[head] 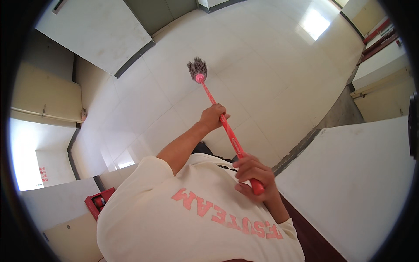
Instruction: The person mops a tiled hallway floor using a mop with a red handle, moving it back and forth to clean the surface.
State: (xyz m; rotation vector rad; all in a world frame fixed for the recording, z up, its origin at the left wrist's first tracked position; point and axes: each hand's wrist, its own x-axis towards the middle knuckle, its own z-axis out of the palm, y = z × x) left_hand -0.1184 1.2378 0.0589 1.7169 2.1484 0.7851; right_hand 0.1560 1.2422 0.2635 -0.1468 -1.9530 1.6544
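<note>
A string mop with a red handle (232, 137) slants across the view in front of my body. My left hand (214, 116) wraps around the lower part of the handle, below the middle. Near the rounded top end, my right hand (255, 178) holds the handle close to my chest; its fingers look slightly blurred. At the far end, a pink socket (199, 78) joins the handle to the grey-brown mop head (197, 67). The strands fan out away from me over the pale tiled floor (262, 88). Part of a dark shoe or trouser leg shows below my left forearm.
A white wall (353, 177) with a dark baseboard stands close on the right. Another white wall corner (98, 36) juts in at the upper left. A red box with extinguishers (100, 201) is at the lower left. Beige doors (47, 93) line the left side.
</note>
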